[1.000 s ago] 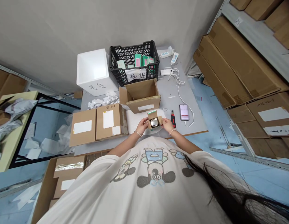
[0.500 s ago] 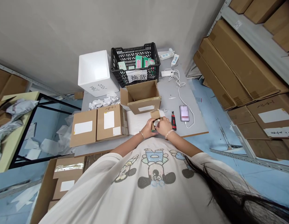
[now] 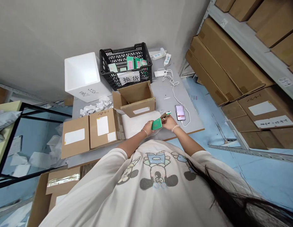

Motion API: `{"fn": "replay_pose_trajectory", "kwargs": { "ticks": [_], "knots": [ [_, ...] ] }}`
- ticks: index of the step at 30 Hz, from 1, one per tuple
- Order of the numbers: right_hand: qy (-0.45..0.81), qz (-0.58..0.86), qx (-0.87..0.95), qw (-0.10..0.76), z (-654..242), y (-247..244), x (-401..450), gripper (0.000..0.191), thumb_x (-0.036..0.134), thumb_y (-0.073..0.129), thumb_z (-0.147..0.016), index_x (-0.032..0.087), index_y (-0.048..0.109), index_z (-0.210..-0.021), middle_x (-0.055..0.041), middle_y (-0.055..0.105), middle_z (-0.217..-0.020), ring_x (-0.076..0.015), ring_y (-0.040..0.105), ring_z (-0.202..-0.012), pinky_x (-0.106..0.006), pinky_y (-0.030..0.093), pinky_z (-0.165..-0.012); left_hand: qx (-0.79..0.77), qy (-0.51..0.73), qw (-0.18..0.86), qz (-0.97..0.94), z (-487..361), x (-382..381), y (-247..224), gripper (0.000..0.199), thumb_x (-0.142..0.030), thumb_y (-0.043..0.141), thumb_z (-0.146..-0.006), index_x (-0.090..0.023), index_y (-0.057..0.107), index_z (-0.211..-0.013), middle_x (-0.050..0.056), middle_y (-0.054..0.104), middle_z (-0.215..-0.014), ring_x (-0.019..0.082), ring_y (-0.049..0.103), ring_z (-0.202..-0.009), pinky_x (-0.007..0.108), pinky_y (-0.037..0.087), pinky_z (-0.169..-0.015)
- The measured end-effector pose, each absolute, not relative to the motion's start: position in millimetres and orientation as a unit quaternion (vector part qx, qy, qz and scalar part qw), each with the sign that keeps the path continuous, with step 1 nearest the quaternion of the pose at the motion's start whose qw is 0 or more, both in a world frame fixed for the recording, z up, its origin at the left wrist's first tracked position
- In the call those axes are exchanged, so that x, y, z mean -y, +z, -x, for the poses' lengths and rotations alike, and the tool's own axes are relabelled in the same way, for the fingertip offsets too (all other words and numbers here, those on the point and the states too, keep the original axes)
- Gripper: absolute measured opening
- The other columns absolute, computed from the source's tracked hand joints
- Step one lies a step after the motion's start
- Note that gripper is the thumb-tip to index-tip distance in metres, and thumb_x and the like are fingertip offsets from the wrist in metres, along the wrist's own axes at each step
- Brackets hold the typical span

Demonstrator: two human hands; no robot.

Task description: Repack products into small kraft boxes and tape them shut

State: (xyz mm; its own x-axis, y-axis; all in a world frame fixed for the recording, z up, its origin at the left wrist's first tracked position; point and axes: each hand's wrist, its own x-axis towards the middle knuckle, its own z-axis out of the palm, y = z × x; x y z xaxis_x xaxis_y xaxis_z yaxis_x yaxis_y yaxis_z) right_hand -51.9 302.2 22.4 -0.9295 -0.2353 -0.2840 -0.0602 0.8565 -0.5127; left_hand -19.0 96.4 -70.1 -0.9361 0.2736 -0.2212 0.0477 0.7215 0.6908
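Note:
A small green box [image 3: 157,124] is held over the near edge of the table, its side turned up and its open end toward the right. My left hand [image 3: 148,126] is closed around its left end. At the open end my right hand [image 3: 169,122] has its fingers closed on the raised flap [image 3: 168,113], which shows brown inside and a green and white tip. What lies inside the box is hidden by the fingers. Just right of my right hand lies a phone [image 3: 180,112] with a lit screen, plugged into a white cable.
An open cardboard box [image 3: 137,99] stands beyond my hands. Behind it are a black crate [image 3: 125,64] holding small green boxes and a white foam box [image 3: 82,75]. Closed cartons [image 3: 104,129] sit at the left, beside crumpled wrapping [image 3: 95,108]. Shelving with cartons [image 3: 231,63] rises at the right.
The small box has been turned so its green side shows, and its open end now faces right. My right hand has moved to its flap. The red-and-black cutter no longer shows. The view has shifted right.

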Motion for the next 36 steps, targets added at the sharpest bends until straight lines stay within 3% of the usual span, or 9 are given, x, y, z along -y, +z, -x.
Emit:
{"fn": "replay_pose_trajectory", "kwargs": {
  "ticks": [4, 8, 16, 20, 23, 28, 36],
  "knots": [
    [-0.395, 0.058, -0.910, 0.115, 46.8, 5.6, -331.5, 0.034, 0.026, 0.079, -0.053, 0.017, 0.070, -0.084, -0.0106, 0.069, -0.098, -0.0324, 0.059, -0.110, -0.041, 0.046, -0.095, -0.929, 0.320, 0.143, -0.123, 24.5, -91.6, -63.4, 0.078, -0.029, 0.080, -0.060, -0.018, 0.050, -0.131, 0.012, 0.056, -0.119, 0.031, 0.057, -0.111, 0.042, 0.045, -0.099],
    [-0.550, 0.046, -0.827, 0.105, 42.2, -14.4, -349.4, 0.036, 0.033, 0.081, -0.053, 0.020, 0.065, -0.083, -0.0064, 0.068, -0.097, -0.0286, 0.059, -0.108, -0.045, 0.044, -0.099, -0.936, 0.296, 0.143, -0.128, 25.2, -81.4, -52.9, 0.078, -0.033, 0.079, -0.060, -0.019, 0.052, -0.131, 0.011, 0.056, -0.116, 0.031, 0.056, -0.110, 0.042, 0.044, -0.100],
    [-0.819, -0.127, -0.545, 0.127, 41.2, -36.1, -352.6, 0.043, 0.036, 0.082, -0.058, 0.023, 0.053, -0.087, 0.0032, 0.066, -0.086, -0.0154, 0.064, -0.082, -0.036, 0.055, -0.081, -0.937, 0.273, 0.184, -0.114, 22.0, -54.6, -33.4, 0.081, -0.040, 0.079, -0.058, -0.020, 0.054, -0.132, 0.011, 0.059, -0.109, 0.031, 0.058, -0.107, 0.040, 0.045, -0.097],
    [-0.864, -0.186, -0.456, 0.102, 48.6, -34.4, -356.4, 0.032, 0.036, 0.073, -0.071, 0.024, 0.052, -0.092, 0.0023, 0.069, -0.091, -0.0169, 0.067, -0.085, -0.039, 0.058, -0.075, -0.935, 0.266, 0.208, -0.105, 17.4, -35.1, -26.2, 0.079, -0.042, 0.079, -0.057, -0.018, 0.056, -0.129, 0.011, 0.060, -0.106, 0.031, 0.060, -0.102, 0.038, 0.047, -0.093],
    [-0.865, -0.230, -0.440, 0.073, 59.9, -30.2, -361.3, 0.024, 0.040, 0.062, -0.079, 0.024, 0.056, -0.096, 0.0006, 0.070, -0.092, -0.0168, 0.068, -0.085, -0.035, 0.059, -0.070, -0.926, 0.297, 0.214, -0.091, 10.9, -21.7, -23.2, 0.072, -0.039, 0.081, -0.055, -0.018, 0.060, -0.120, 0.009, 0.062, -0.103, 0.029, 0.061, -0.098, 0.037, 0.048, -0.088],
    [-0.881, -0.261, -0.394, 0.030, 81.0, -16.4, -363.3, 0.030, 0.048, 0.050, -0.084, 0.024, 0.061, -0.099, 0.0005, 0.071, -0.090, -0.0153, 0.068, -0.085, -0.028, 0.058, -0.068, -0.890, 0.403, 0.212, -0.009, -4.2, -11.1, -30.5, 0.069, -0.037, 0.080, -0.056, -0.020, 0.056, -0.118, 0.005, 0.064, -0.103, 0.025, 0.061, -0.093, 0.036, 0.050, -0.082],
    [-0.924, -0.194, -0.289, 0.159, 91.6, 23.6, -332.1, 0.049, 0.062, 0.044, -0.080, 0.020, 0.063, -0.095, -0.0051, 0.070, -0.081, -0.0199, 0.067, -0.073, -0.034, 0.059, -0.067, -0.723, 0.648, 0.237, 0.013, -12.1, -21.1, -34.9, 0.077, -0.035, 0.083, -0.055, -0.020, 0.053, -0.124, 0.009, 0.062, -0.120, 0.025, 0.059, -0.109, 0.041, 0.045, -0.097]
  ]
}}
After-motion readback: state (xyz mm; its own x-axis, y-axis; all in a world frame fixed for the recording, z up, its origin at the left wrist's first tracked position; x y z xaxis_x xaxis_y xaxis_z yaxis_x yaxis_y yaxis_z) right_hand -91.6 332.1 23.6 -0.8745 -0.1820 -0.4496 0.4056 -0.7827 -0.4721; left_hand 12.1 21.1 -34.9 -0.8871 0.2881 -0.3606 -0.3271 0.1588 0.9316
